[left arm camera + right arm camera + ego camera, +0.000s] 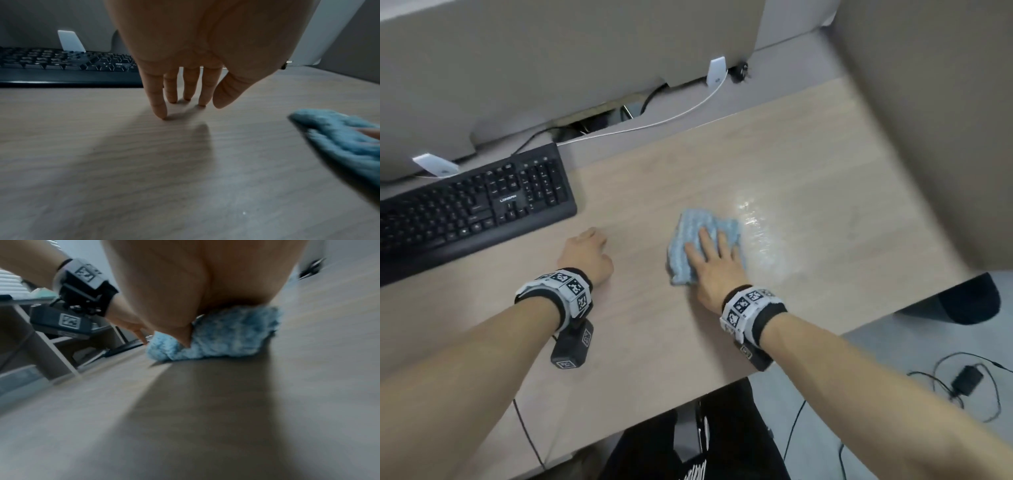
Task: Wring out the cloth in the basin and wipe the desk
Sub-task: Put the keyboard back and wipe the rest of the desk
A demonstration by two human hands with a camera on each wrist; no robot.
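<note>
Pressed flat under the right hand (714, 265), fingers straight, the blue cloth (690, 240) is seen from the head view on the desk (808, 178), a wet sheen just to its right. From the left wrist, the left hand (195, 56) is propped on its fingertips (162, 113), nothing held, beside the keyboard (61, 68). From the right wrist, the cloth (226, 337) is pinned beneath the palm.

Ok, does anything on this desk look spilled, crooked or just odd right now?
Only a wet, shiny streak on the desk right of the blue cloth under the right hand, likely wiping residue. The keyboard sits angled.
</note>
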